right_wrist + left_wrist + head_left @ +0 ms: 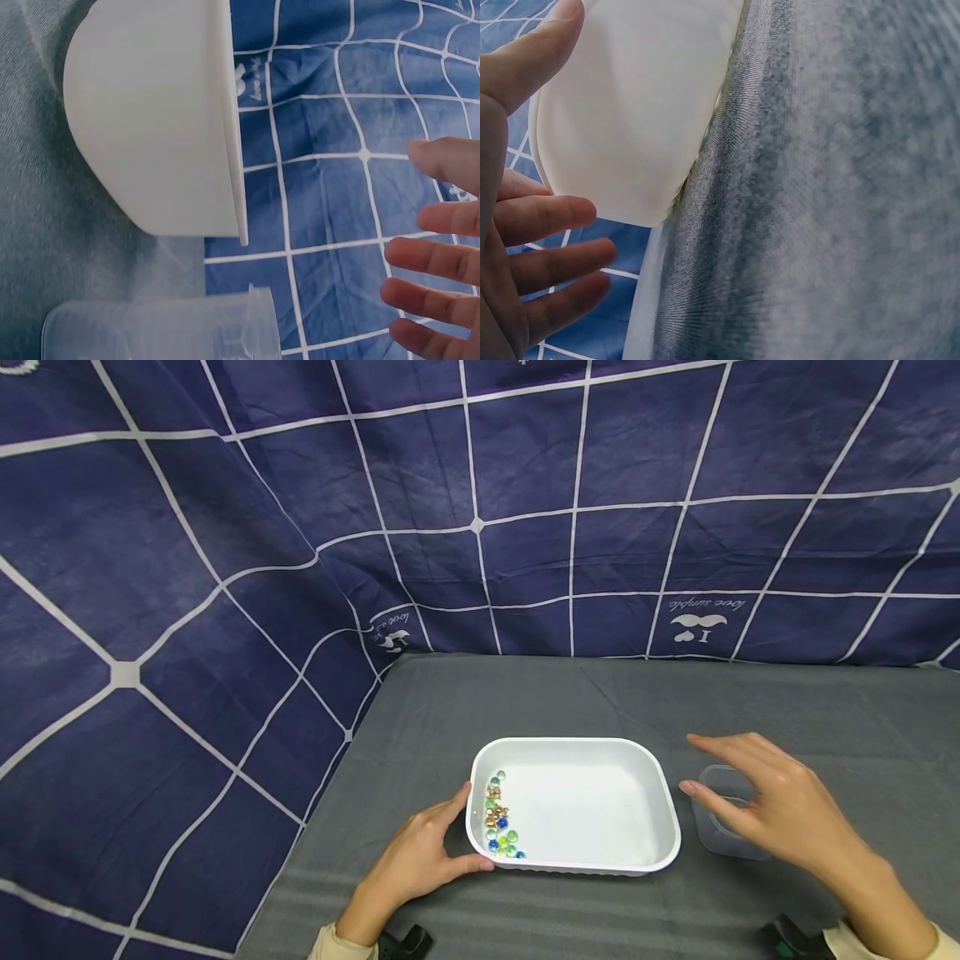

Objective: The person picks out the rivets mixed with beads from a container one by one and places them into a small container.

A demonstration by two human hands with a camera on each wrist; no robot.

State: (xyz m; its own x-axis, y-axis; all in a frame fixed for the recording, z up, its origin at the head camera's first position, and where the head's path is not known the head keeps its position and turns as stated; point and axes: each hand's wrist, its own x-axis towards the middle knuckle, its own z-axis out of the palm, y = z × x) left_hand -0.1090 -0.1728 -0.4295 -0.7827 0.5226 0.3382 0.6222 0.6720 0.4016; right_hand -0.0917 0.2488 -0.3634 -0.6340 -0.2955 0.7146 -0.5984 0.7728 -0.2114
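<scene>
Pinches white tray (585, 802) with left hand (416, 852); hovers right hand (787, 806), spread-fingered, near clear container (726, 843); could spill marbles (503, 823) by tipping tray.

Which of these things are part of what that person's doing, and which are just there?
Seemingly part of the job:
White tray, touched by the left hand
Small shiny beads along the tray's left end
Clear container, near the right hand

Just surroundings:
Grey cloth under the tray
Blue grid-patterned fabric behind
</scene>
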